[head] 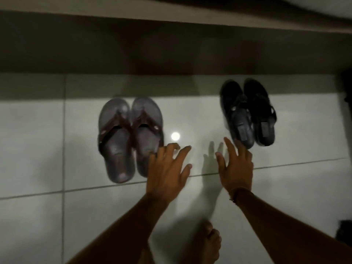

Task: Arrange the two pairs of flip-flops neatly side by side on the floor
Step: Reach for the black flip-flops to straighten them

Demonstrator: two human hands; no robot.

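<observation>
A brown pair of flip-flops (129,138) lies side by side on the pale floor tiles, toes pointing away from me. To the right a black pair (247,113) also lies side by side, tilted slightly, with a wide gap between the pairs. My left hand (167,172) hovers with fingers spread over the heel of the right brown flip-flop. My right hand (236,166) reaches with fingers apart, its fingertips just short of the heel of the left black flip-flop. Neither hand holds anything.
A dark wall base or step (171,44) runs across behind the flip-flops. My bare foot (207,242) stands on the tiles below the hands. Something dark (344,231) sits at the right edge. A lamp's reflection (175,136) glares between the pairs.
</observation>
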